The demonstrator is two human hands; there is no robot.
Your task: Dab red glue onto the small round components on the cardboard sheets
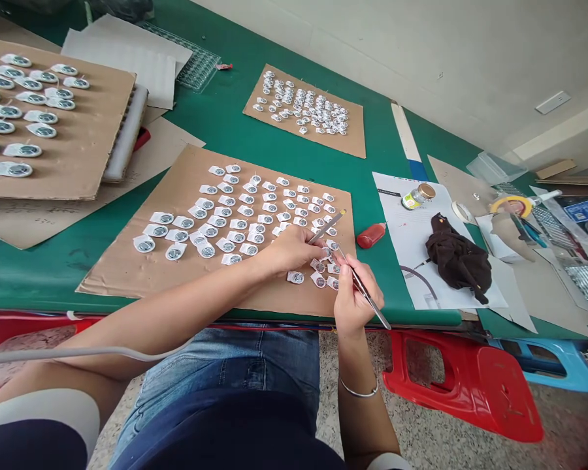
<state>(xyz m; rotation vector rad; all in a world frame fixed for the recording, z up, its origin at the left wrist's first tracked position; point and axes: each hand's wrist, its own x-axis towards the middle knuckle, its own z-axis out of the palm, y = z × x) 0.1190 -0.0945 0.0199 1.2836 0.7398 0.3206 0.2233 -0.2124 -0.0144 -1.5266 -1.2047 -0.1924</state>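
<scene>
My left hand (296, 249) is closed over the right part of a cardboard sheet (151, 189), with a thin stick (329, 225) with a yellowish tip poking out of its fingers. Metal tweezers (370, 301) are pinched in my right hand (357, 290), their points close to my left fingertips. Around both hands lie several small white tag-shaped pieces (175, 250), each with a dark round print. One such piece (329, 253) lies between the two hands; whether my left fingers touch it I cannot tell.
A red squeeze bottle (371, 235) lies right of the sheet. Further right are a glass jar (418, 196), a dark brown cloth (458, 258) and yellow tape (512, 205). More pieces fill a back board (355, 143) and a raised left board (91, 150). A red stool (504, 391) stands below.
</scene>
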